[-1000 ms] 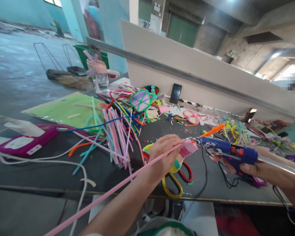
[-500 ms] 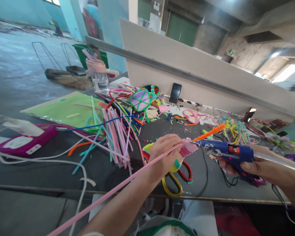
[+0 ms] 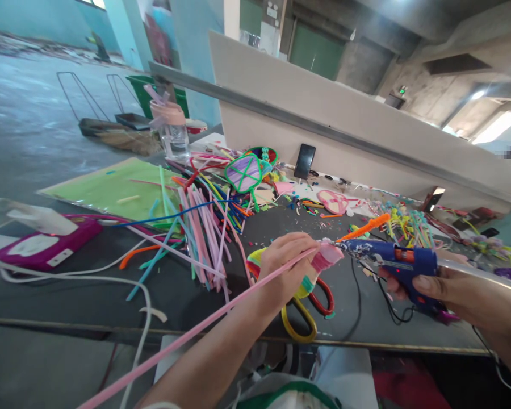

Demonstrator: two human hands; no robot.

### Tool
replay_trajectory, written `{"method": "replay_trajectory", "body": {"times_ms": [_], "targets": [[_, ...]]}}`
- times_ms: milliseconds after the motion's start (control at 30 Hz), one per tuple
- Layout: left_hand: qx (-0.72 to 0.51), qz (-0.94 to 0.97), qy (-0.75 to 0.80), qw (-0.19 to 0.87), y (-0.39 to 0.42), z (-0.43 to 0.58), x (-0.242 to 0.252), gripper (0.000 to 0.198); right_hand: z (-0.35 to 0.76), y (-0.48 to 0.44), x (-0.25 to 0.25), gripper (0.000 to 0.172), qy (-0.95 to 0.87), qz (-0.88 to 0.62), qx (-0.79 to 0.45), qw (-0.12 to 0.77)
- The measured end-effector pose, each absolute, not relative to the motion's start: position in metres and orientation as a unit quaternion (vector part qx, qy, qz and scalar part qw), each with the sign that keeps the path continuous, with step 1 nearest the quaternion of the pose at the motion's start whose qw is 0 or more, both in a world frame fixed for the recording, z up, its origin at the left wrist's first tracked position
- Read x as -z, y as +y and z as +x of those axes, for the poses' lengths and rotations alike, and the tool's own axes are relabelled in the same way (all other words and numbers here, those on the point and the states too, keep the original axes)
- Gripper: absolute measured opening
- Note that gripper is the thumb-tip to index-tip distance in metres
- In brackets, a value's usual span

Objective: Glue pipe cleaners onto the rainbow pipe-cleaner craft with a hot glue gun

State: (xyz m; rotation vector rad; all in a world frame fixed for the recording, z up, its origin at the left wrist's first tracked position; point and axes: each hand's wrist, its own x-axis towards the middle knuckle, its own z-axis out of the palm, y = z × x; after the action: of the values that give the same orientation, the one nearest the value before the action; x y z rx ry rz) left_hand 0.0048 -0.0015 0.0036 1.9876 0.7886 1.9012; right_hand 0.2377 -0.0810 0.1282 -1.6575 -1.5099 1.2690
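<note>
My left hand (image 3: 286, 262) is closed around a colourful pipe-cleaner craft piece (image 3: 327, 258), striped in pink, yellow and teal. A long pink pipe cleaner (image 3: 204, 325) runs from its fingers down across the forearm. In my right hand (image 3: 440, 287) is a blue hot glue gun (image 3: 402, 262) with a clear glue stick at the back. The gun's nozzle touches or nearly touches the pink edge of the craft piece. Below the left hand lie scissors (image 3: 300, 321) with one yellow and one red handle loop, their blades hidden. An orange pipe cleaner (image 3: 364, 228) sticks out behind the nozzle.
Bundled pipe cleaners (image 3: 202, 236) lie left of my hands, beside a green sheet (image 3: 106, 190). A purple power strip (image 3: 46, 247) with a white cable sits far left. A bottle (image 3: 172, 130), a phone (image 3: 304, 161) and scraps stand near the white partition (image 3: 315, 96).
Little differs. My right hand and the glue gun have shifted very slightly, with the nozzle still at the pink edge. My left hand keeps its hold.
</note>
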Motion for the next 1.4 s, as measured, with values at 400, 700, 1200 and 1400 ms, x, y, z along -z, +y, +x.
{"method": "replay_trajectory", "body": {"times_ms": [400,700,1200,1400], "targets": [[-0.659,0.692,0.269,0.122,-0.001,0.004,-0.005,0.014,0.248,-0.082,-0.116,0.04,-0.595,-0.597,-0.454,0.288],[-0.658,0.698,0.266,0.101,0.0,0.004,-0.004,0.013,0.245,-0.087,-0.119,0.039,-0.525,-0.616,-0.489,0.325],[-0.651,0.691,0.283,0.137,-0.001,0.003,-0.003,0.01,0.239,-0.08,-0.121,0.039,-0.603,-0.562,-0.485,0.292],[-0.653,0.693,0.277,0.129,-0.001,0.003,-0.003,0.011,0.241,-0.078,-0.118,0.042,-0.582,-0.587,-0.478,0.296]]}}
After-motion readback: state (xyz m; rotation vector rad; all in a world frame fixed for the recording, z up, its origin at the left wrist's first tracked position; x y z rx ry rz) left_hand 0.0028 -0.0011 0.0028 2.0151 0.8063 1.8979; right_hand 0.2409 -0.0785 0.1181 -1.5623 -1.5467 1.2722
